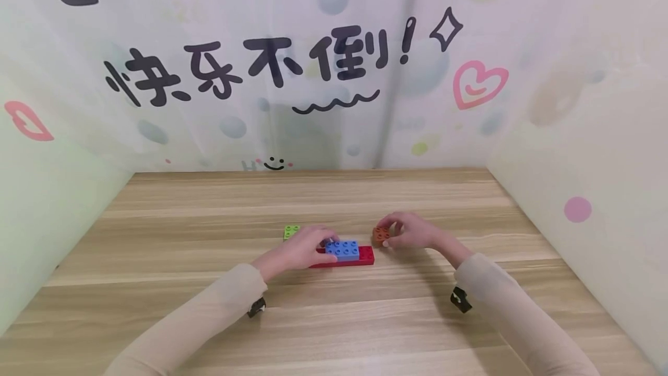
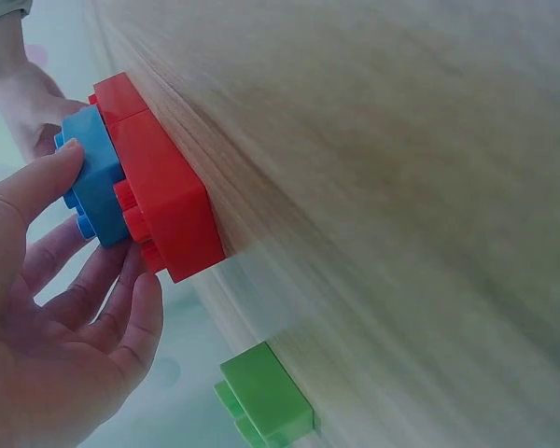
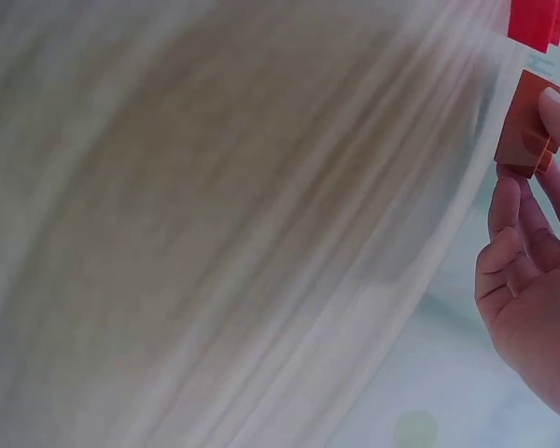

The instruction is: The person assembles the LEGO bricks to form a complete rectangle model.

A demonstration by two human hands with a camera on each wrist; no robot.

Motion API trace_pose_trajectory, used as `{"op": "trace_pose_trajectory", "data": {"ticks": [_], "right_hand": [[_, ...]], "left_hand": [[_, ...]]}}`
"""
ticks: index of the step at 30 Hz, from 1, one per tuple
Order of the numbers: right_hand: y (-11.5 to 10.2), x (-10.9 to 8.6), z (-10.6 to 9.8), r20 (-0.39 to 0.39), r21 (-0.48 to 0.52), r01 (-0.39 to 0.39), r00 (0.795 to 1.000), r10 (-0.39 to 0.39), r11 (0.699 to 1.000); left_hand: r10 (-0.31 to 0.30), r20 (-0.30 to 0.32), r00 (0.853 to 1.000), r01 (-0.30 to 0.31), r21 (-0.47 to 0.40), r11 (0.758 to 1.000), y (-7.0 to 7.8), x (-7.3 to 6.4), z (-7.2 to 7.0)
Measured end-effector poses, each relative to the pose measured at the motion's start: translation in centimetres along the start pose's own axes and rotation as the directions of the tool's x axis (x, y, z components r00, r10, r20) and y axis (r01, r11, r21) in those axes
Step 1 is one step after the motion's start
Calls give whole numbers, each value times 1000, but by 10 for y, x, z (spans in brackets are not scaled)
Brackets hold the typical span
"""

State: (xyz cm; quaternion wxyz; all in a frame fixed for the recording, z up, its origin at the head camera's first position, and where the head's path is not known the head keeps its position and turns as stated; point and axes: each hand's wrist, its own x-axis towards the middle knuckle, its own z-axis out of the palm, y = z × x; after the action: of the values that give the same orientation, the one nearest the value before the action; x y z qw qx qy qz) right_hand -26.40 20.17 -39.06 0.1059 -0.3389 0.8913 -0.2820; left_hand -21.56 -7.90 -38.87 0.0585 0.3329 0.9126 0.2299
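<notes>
A blue building brick (image 1: 342, 250) with studs on top sits on a row of red bricks (image 1: 367, 254), whose right end shows past it. In the left wrist view two red bricks (image 2: 171, 201) lie end to end under the blue one. My left hand (image 1: 302, 248) holds the blue brick, thumb on its near side and fingers at its far side. To the right, my right hand (image 1: 416, 231) pinches an orange-brown brick (image 1: 381, 235) between thumb and fingers. That brick (image 3: 525, 126) is apart from the end of the red row.
A light green brick (image 1: 290, 231) lies on the wooden table (image 1: 334, 324) behind my left hand, partly hidden by it. A white printed curtain (image 1: 334, 132) hangs along the table's back edge, with pale walls on both sides.
</notes>
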Motion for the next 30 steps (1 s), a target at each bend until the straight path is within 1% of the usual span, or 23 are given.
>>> {"op": "trace_pose_trajectory", "data": {"ticks": [9,16,21,24,30], "right_hand": [[-10,-3,-2,-13,47,6,1000,-6,999],[-20,-3,2,3,52,75,997,-75,996],[-24,-4,5,17,62,56,998,-57,997],[-25,-3,8,22,62,52,998,-54,997],[-26,-3,12,26,71,110,993,-112,991]], "left_hand": [[2,3,1000,-2,-27,1000,-2,0,0],[-15,-12,1000,13,-95,995,-3,-1,2],[-34,-30,999,29,-149,988,-5,-3,3],[-33,-37,999,27,-167,986,-6,-3,4],[-23,-40,999,16,-172,985,-7,-1,4]]}}
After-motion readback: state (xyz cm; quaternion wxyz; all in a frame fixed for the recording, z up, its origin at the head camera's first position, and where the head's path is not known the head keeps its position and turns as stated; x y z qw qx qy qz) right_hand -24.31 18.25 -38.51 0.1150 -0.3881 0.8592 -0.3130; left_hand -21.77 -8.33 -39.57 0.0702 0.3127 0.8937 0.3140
